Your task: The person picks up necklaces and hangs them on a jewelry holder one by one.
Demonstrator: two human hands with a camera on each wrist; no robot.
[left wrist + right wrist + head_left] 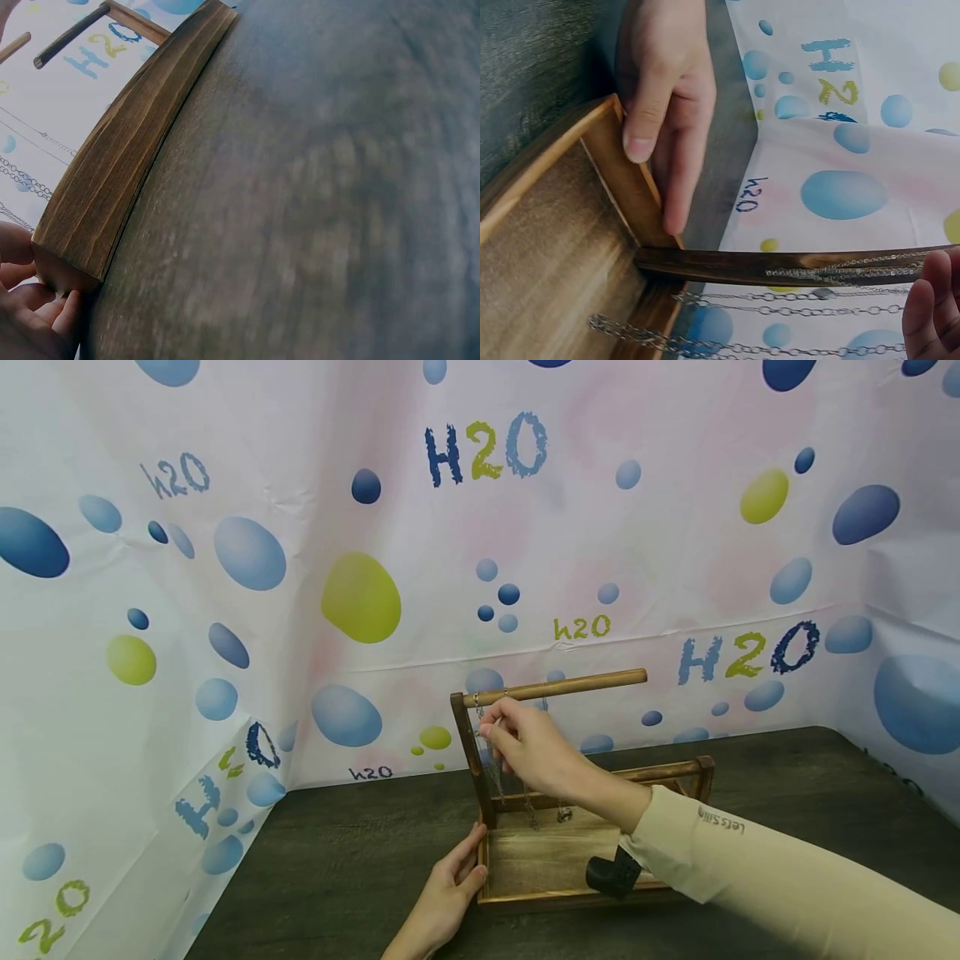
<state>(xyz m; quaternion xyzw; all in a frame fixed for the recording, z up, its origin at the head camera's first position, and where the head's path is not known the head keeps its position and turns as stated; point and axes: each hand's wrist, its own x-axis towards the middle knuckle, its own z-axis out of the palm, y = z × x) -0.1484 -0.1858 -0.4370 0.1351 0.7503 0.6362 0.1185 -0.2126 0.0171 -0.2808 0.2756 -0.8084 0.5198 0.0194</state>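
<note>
A wooden jewelry stand [570, 894] has a shallow tray, a left post [471, 760] and a round top bar [592, 682]. Silvery chain necklaces [780, 349] hang from the bar near the post. My right hand [536, 747] is raised just under the bar and pinches a fine necklace [855, 261] between thumb and fingers. Beside the tray's left wall, my left hand [446, 889] holds the stand at its front left corner. In the right wrist view its thumb lies at the rim, with a finger extended along the outer side. A small pendant [564, 814] dangles low over the tray.
The stand sits on a dark wood-grain table [337, 852]. Behind it and to the sides hangs a white backdrop [420, 527] printed with bubbles and H2O lettering. A black wrist camera [613, 872] on the right arm overlaps the tray's front right area.
</note>
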